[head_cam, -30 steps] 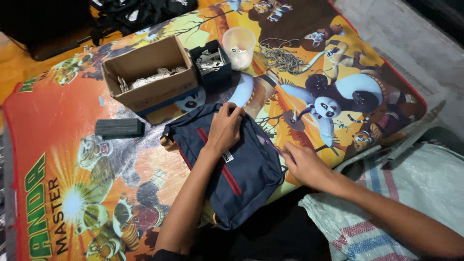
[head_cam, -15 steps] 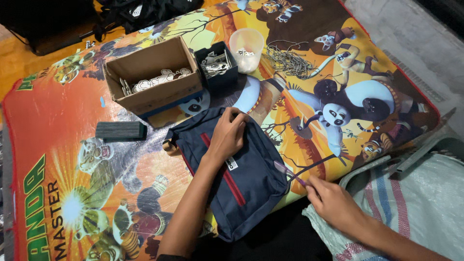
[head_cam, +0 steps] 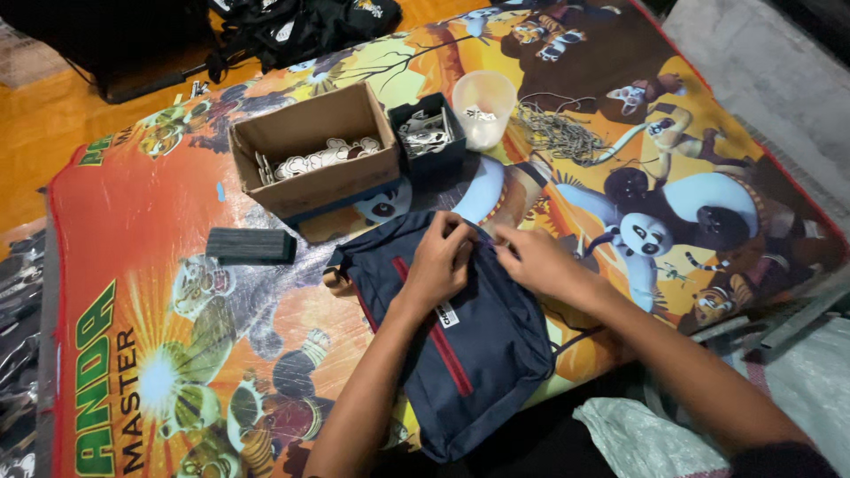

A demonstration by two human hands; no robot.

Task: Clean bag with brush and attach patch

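Observation:
A navy blue bag (head_cam: 478,354) with a red zip stripe lies on a colourful cartoon mat (head_cam: 177,292) in front of me. My left hand (head_cam: 438,265) presses on the bag's upper part, fingers curled at its top edge. My right hand (head_cam: 531,261) meets it there, fingertips pinching at the same top edge of the bag. What the fingertips hold is too small to tell.
A cardboard box (head_cam: 314,159) of white pieces stands beyond the bag, with a small dark box (head_cam: 428,137) and a clear plastic cup (head_cam: 483,108) beside it. A heap of thin cords (head_cam: 558,133) lies right of the cup. A dark flat block (head_cam: 251,246) rests at the left. Black bags (head_cam: 292,26) lie at the far edge.
My right hand has come from the mat's right edge up to the bag's top, next to my left hand. My left hand has stayed on the bag.

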